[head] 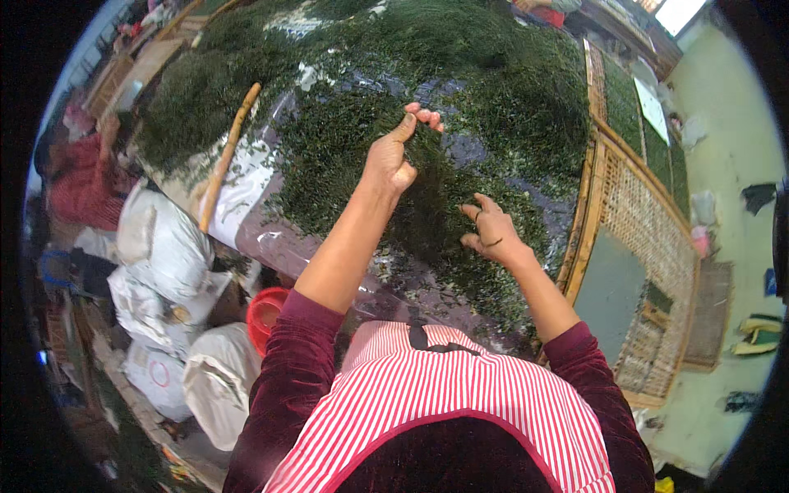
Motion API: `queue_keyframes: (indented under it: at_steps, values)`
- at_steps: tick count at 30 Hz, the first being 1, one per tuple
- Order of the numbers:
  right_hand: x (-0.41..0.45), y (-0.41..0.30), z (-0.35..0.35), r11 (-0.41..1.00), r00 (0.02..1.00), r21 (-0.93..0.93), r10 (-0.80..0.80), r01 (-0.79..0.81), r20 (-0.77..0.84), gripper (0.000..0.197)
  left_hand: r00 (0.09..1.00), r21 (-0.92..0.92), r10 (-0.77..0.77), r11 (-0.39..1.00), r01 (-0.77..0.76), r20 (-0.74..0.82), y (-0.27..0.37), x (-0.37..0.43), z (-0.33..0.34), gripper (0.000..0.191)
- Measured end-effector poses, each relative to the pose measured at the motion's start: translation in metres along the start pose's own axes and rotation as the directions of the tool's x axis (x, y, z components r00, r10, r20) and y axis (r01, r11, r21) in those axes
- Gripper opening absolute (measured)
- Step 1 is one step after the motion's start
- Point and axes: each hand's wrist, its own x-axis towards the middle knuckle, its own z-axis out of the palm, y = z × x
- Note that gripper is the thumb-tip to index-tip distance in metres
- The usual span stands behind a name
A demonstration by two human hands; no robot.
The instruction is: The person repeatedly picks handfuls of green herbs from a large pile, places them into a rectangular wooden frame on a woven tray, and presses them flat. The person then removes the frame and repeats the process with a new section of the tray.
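A heap of dark green leaves (333,166), resembling tea leaves, spreads over a plastic-covered table (271,237) before me. My left hand (394,151) is raised above the heap, thumb up and fingers curled around a dark tuft of the leaves. The tuft hides part of its palm and fingers. Lower and to the right, my right hand (493,229) has its fingers spread beside the blurred dark mass below the tuft. Leaf bits cling to its fingers and wrist, and I see nothing gripped in it.
A wooden stick (231,154) lies across the table's left side. White sacks (163,240) and a red plastic basin (266,317) stand to the left. At right are a wood-framed woven panel (647,203) and leaf-filled trays (622,92). Another person (83,179) is at left; someone's arm shows at the top.
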Motion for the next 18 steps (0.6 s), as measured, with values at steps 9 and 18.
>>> queue_keyframes:
  at_steps: [9,18]
  values:
    - [0.025,-0.045,-0.032,0.829,0.45,0.053,-0.248,0.557,-0.858,0.051,0.98,0.453,0.023,0.885,-0.112,0.197,0.019,-0.009,0.109,0.023]
    - [-0.008,0.012,0.045,0.994,0.972,0.105,-0.048,0.024,0.23,0.041,0.972,0.322,0.048,0.939,-0.123,0.23,0.035,-0.001,0.133,0.021]
